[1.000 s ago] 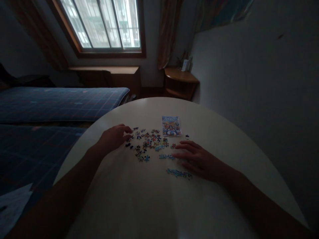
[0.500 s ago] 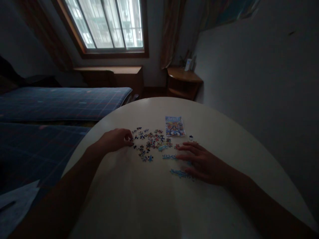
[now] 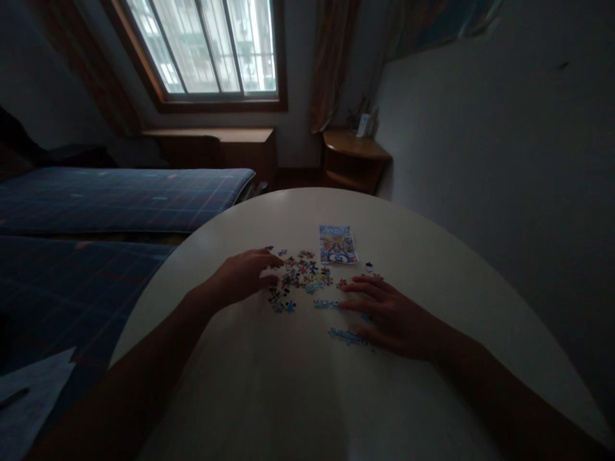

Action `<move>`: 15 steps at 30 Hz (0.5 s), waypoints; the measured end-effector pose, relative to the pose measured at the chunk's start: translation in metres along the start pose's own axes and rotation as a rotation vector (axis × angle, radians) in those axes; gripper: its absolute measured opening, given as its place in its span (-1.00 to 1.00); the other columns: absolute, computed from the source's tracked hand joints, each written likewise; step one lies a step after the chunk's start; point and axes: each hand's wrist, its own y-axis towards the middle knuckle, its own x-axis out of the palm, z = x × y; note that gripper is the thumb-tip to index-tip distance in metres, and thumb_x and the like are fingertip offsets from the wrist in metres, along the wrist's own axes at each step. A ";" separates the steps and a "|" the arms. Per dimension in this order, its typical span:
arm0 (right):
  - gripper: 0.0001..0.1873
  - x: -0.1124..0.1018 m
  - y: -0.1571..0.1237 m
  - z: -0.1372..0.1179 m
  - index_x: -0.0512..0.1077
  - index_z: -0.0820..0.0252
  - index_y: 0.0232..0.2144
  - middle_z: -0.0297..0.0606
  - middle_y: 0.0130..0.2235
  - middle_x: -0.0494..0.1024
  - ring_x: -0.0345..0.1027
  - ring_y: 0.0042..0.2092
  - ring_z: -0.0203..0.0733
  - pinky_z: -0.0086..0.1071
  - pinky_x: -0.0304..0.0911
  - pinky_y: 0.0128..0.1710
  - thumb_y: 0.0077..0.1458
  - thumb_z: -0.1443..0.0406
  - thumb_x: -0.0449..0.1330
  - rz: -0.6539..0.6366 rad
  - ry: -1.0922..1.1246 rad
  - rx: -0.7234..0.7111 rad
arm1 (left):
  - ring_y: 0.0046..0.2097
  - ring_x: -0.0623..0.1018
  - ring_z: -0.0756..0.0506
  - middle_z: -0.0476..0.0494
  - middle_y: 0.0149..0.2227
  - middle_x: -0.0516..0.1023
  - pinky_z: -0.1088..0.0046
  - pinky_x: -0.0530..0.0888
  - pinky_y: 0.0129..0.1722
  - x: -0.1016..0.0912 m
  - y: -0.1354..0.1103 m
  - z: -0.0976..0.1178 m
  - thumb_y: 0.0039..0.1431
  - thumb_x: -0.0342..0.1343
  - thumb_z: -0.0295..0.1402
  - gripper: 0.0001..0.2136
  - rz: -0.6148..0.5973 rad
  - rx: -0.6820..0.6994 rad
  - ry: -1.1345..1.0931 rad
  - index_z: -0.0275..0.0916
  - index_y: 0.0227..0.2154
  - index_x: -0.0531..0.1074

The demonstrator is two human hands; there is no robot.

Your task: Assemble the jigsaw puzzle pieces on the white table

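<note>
Several loose jigsaw pieces lie scattered in the middle of a round white table. My left hand rests over the left side of the pile, fingers curled with the tips among the pieces; what they hold, if anything, is hidden. My right hand lies flat with fingers stretched out, touching a short joined strip of blue pieces and close to another strip. A small colourful picture card lies just beyond the pile.
A bed with a blue checked cover stands to the left of the table. A wooden corner shelf and a window are at the back. A white sheet lies at bottom left. A wall runs along the right.
My left hand has slid to the right, further over the left part of the loose pieces. My right hand has stayed almost still on the table.
</note>
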 end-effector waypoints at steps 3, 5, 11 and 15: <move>-0.54 0.000 0.000 0.000 0.37 -0.05 0.14 -0.17 0.23 0.34 0.07 0.30 0.02 0.03 0.09 0.24 0.20 0.12 0.19 -0.001 -0.007 -0.006 | 0.00 0.51 -0.12 -0.09 0.06 0.49 0.40 0.42 -0.06 0.005 0.000 0.010 0.26 0.05 -0.25 -0.69 -0.011 0.126 -0.048 -0.03 0.04 0.45; -0.54 0.000 0.000 0.000 0.36 -0.04 0.14 -0.17 0.24 0.33 0.07 0.30 0.02 0.04 0.09 0.24 0.20 0.11 0.19 -0.015 -0.021 -0.004 | -0.02 0.51 -0.12 -0.07 0.00 0.52 0.40 0.43 -0.09 0.006 0.001 0.013 0.28 0.03 -0.27 -0.75 -0.026 0.110 -0.029 -0.03 -0.04 0.51; -0.52 0.000 -0.001 0.001 0.35 -0.06 0.16 -0.18 0.24 0.33 0.06 0.31 0.03 0.07 0.07 0.25 0.19 0.10 0.20 -0.020 -0.019 0.000 | -0.07 0.53 -0.10 -0.04 -0.07 0.58 0.46 0.43 -0.16 0.003 0.002 0.008 0.25 0.05 -0.26 -0.79 -0.033 0.058 0.060 -0.04 -0.19 0.58; -0.50 0.000 -0.001 0.001 0.35 -0.06 0.16 -0.18 0.24 0.33 0.07 0.30 0.04 0.06 0.08 0.24 0.18 0.10 0.20 -0.018 -0.013 0.006 | -0.11 0.55 -0.09 -0.04 -0.08 0.59 0.48 0.41 -0.23 0.004 0.002 0.005 0.25 0.03 -0.25 -0.78 -0.023 -0.005 0.104 -0.04 -0.20 0.58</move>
